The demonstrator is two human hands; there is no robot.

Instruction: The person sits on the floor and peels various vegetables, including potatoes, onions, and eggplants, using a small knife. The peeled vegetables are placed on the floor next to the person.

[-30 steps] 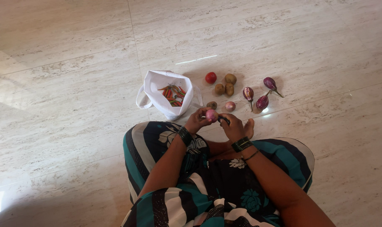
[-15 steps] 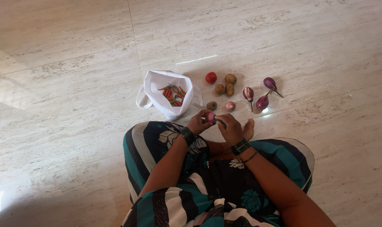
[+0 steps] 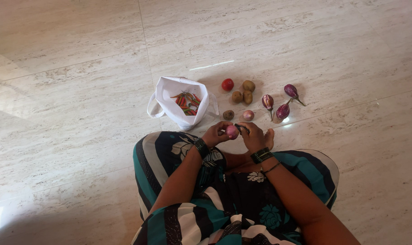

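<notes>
pale marble floor (image 3: 79,90) under you: your left hand (image 3: 216,133) cups a small pink onion (image 3: 232,131) just above your lap, closer to that side, while your right hand (image 3: 255,137) pinches its skin from the right.

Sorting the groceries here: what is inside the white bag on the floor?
The bag stands open, showing red and green chillies on top. Anything beneath them is hidden by the chillies and the bag's sides.
</notes>
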